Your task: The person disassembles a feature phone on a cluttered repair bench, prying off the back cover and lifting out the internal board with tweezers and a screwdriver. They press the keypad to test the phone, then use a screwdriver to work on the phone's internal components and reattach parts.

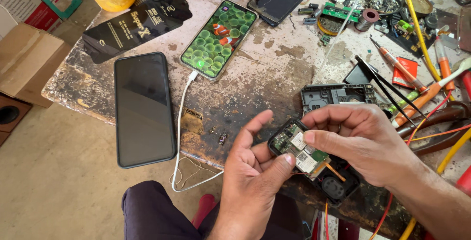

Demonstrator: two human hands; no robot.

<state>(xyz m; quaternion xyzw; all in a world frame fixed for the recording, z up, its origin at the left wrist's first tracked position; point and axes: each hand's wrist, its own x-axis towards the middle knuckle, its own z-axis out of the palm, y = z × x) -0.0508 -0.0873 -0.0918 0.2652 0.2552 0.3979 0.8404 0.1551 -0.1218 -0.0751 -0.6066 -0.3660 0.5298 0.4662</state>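
Note:
My left hand (250,176) holds a small opened phone (314,164) from below, thumb resting on its green circuit board (304,152). My right hand (360,137) reaches over from the right, its thumb and fingers pressing on the board's upper edge. The phone's black housing, with a round speaker opening, sticks out below my right hand. Thin red wires run from it.
A worn wooden bench (274,68) carries a dark-screened phone (143,108), a lit phone (218,38) on a white cable (180,137), a black plastic back cover (337,95), tweezers (387,85), screwdrivers (400,68), and loose parts. A cardboard box (27,58) sits left.

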